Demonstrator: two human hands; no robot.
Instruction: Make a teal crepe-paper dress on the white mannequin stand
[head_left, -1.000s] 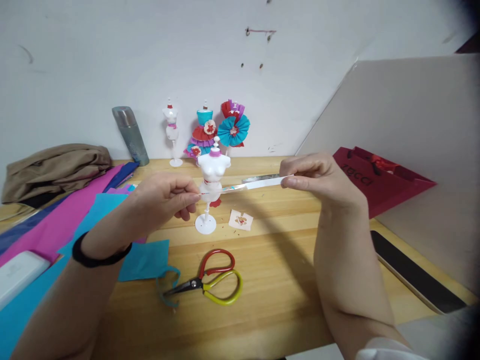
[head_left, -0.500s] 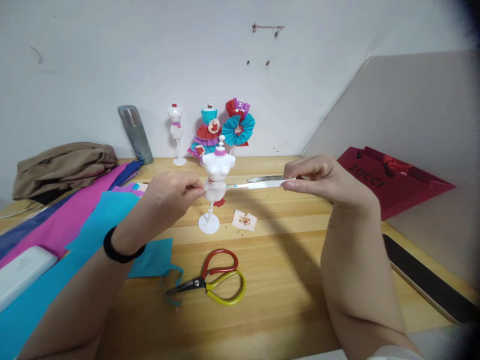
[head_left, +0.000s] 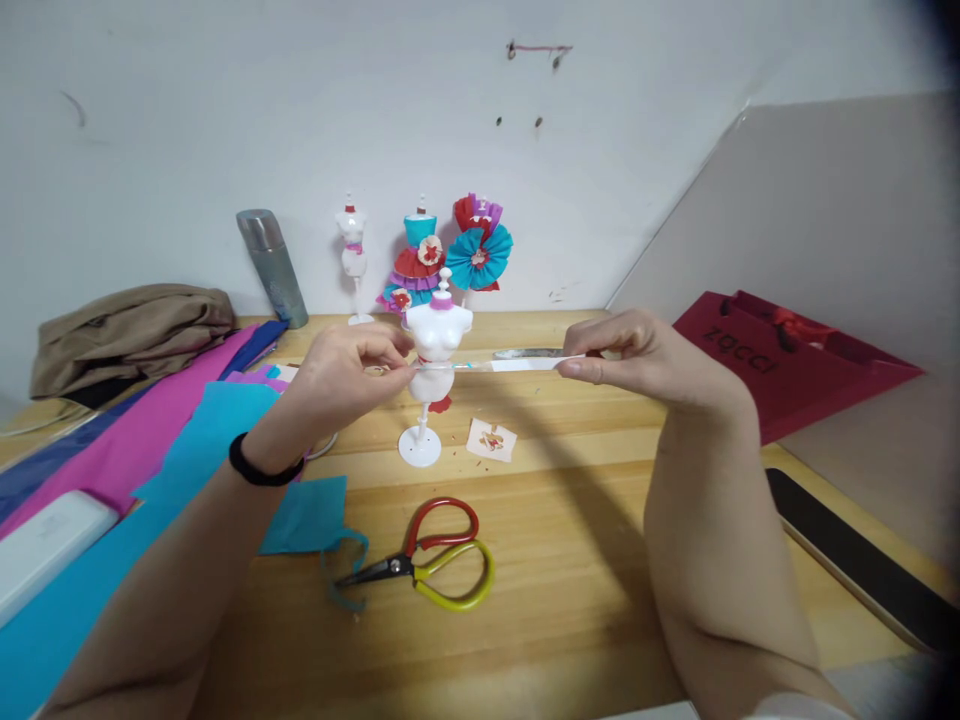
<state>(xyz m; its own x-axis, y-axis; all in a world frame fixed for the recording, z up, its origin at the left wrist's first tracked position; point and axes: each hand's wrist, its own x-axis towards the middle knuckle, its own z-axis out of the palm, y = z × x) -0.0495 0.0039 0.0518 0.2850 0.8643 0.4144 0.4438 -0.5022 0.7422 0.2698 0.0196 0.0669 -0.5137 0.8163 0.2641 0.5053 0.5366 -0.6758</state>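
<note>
A small white mannequin (head_left: pixel 439 328) stands upright on a round base, with a purple band at its neck and a red band at its waist. A narrow white strip of tape (head_left: pixel 525 365), clear with bluish marks in its middle, runs across the waist. My left hand (head_left: pixel 360 368) is closed at the mannequin's left side, its fingertips pinching the strip's left end. Out to the right, my right hand (head_left: pixel 630 355) pinches the wide white end between thumb and fingers. A grey flat blade-like thing (head_left: pixel 525 352) shows just behind the strip; whether it is held I cannot tell.
Scissors (head_left: pixel 420 560) with red and yellow handles lie in front, near blue crepe paper (head_left: pixel 307 515). A printed paper piece (head_left: pixel 491 440) is beside the mannequin's base. Behind stand decorated mannequins (head_left: pixel 420 235) and a flask (head_left: pixel 271 268). A red bag (head_left: pixel 787 360) and phone (head_left: pixel 855 560) are right.
My left hand has shifted slightly right and up, its fingers bent differently, and the strip lies a little higher across the waist. My right hand has barely moved left.
</note>
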